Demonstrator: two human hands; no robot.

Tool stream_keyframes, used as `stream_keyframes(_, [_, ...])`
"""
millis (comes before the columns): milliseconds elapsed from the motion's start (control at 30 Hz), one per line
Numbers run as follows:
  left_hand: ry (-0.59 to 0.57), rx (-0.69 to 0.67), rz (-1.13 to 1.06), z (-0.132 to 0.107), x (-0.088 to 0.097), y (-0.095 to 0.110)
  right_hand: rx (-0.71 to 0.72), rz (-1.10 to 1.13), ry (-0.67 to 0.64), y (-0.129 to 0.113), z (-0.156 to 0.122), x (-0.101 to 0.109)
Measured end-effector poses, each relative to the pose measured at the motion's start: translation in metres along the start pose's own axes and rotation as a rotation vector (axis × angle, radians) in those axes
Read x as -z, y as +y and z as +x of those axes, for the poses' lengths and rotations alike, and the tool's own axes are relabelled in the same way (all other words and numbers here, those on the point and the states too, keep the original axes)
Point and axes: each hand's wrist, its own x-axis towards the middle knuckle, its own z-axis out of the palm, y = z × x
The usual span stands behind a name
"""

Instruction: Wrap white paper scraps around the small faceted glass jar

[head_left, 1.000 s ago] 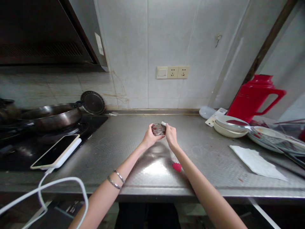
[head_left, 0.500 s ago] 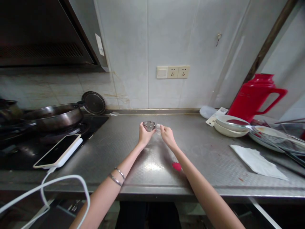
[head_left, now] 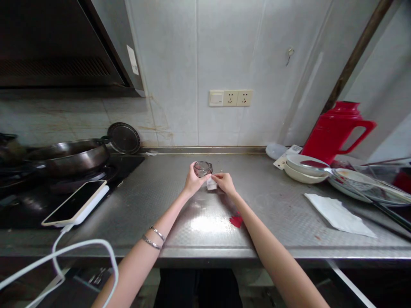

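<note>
Over the middle of the steel counter [head_left: 180,205], my left hand [head_left: 192,183] is closed round a small clear glass cup [head_left: 202,168], held just above the surface. My right hand [head_left: 225,183] is beside it, fingers pinched on a small white tag or wrapper [head_left: 211,184] that hangs just below the cup. Two bracelets sit on my left wrist. A small red scrap [head_left: 236,220] lies on the counter under my right forearm.
A dark frying pan [head_left: 69,154] and a round lid [head_left: 123,137] stand on the stove at left. A phone [head_left: 75,203] with a white cable lies near the front left edge. At right are stacked bowls [head_left: 303,169], plates, a red jug [head_left: 334,131] and a white napkin [head_left: 337,213].
The cup moved slightly left and away from my right hand, which let go of it and now pinches a small white piece below it.
</note>
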Motion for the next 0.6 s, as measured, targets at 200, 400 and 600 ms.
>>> stream_keyframes(200, [-0.018, 0.012, -0.002, -0.001, 0.001, -0.003, -0.01, -0.037, -0.037, 0.002, -0.001, -0.001])
stream_keyframes(400, [-0.06, 0.056, -0.087, -0.003, 0.001, 0.003, -0.037, 0.007, -0.005, -0.001, 0.006, 0.014])
stream_keyframes(600, [-0.142, 0.081, -0.15, -0.005, 0.001, 0.007, 0.01, 0.259, -0.134, -0.016, 0.009, 0.052])
